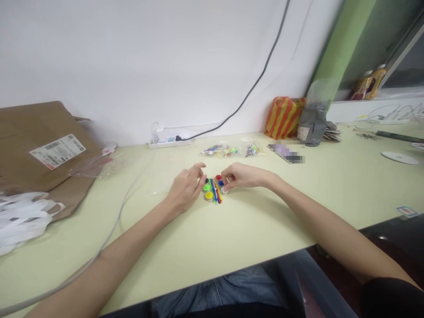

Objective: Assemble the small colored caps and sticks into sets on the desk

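A small pile of colourful plastic parts lies on the pale yellow table: green, yellow, red and blue round pieces and thin coloured sticks. My left hand rests just left of the pile, fingers curled loosely and apart, fingertips near a green piece. My right hand is on the pile's right side, fingers pinched around a small white round piece beside the blue one.
Small clear bags of coloured parts lie behind the pile. A white power strip sits by the wall. A brown paper bag and white straps are at left. A striped bag, grey pouch and disc sit at right.
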A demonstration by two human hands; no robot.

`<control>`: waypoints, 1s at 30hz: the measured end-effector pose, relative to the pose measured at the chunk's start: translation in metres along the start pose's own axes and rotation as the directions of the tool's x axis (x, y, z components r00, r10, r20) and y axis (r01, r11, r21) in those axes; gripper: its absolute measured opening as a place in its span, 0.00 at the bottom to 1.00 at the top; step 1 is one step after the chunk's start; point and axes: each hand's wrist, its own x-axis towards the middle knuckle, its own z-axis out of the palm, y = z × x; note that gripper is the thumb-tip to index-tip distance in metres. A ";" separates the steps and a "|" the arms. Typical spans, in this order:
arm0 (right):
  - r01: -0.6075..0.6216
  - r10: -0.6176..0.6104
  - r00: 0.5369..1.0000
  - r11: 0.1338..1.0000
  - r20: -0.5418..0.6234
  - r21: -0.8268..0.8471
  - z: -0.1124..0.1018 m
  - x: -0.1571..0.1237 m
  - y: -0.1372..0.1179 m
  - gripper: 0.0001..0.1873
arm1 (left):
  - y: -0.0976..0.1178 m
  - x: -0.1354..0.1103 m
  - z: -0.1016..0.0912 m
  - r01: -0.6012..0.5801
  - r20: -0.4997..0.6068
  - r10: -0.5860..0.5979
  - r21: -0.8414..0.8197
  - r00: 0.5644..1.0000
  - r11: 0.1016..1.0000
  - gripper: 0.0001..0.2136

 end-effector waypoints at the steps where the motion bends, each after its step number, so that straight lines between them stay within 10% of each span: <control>1: -0.001 0.001 1.000 1.000 0.000 0.003 0.000 0.000 0.001 0.16 | 0.000 0.000 0.000 0.001 0.004 -0.001 0.002 1.000 1.000 0.14; 6: -0.035 0.022 0.987 0.996 -0.157 -0.079 -0.002 0.000 0.006 0.18 | 0.000 0.000 -0.001 0.006 0.018 -0.006 0.009 1.000 1.000 0.14; 12: -0.232 0.092 0.861 0.946 -0.501 -0.225 0.004 0.007 0.023 0.17 | -0.001 0.002 -0.002 0.031 0.063 -0.037 0.105 0.997 0.994 0.13; 20: -0.346 0.214 0.915 0.853 -0.341 -0.392 0.024 0.020 0.041 0.20 | -0.014 0.005 0.003 0.108 0.259 -0.215 0.374 0.941 0.921 0.10; 30: -0.299 0.191 0.940 0.860 -0.281 -0.415 0.024 0.018 0.035 0.18 | -0.016 0.002 -0.006 -0.040 0.389 -0.118 0.375 0.914 0.926 0.13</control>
